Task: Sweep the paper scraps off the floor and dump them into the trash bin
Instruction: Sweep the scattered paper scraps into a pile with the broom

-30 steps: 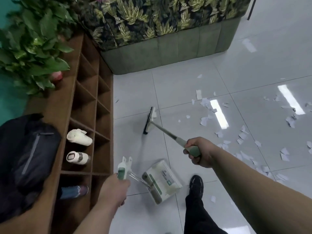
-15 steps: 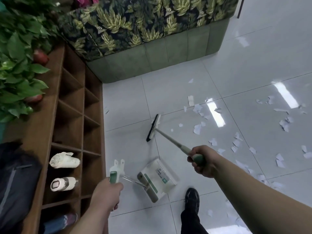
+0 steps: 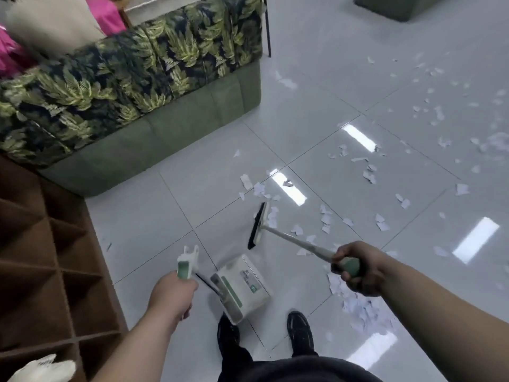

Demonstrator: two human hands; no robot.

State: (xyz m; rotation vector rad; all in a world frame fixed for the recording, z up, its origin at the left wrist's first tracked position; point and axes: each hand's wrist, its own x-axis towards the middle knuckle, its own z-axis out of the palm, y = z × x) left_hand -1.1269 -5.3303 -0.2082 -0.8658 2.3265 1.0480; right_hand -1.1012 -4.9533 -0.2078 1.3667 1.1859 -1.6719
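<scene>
My right hand grips the green handle of a small broom. Its black bristle head rests on the white floor tiles, beside several paper scraps. My left hand grips the green-and-white handle of the dustpan, which sits on the floor just left of my shoes. More scraps lie in a pile under my right forearm and are scattered to the right and far right. No trash bin is in view.
A green sofa with a leaf-print cover stands behind the broom on the left. A brown cubby shelf runs along the left edge. My black shoes stand at the bottom centre. A green block sits at the far top right.
The view has swung to the right and up, off the plant and shelf. The broom head now sits among the scraps further right. Both hands keep their holds.
</scene>
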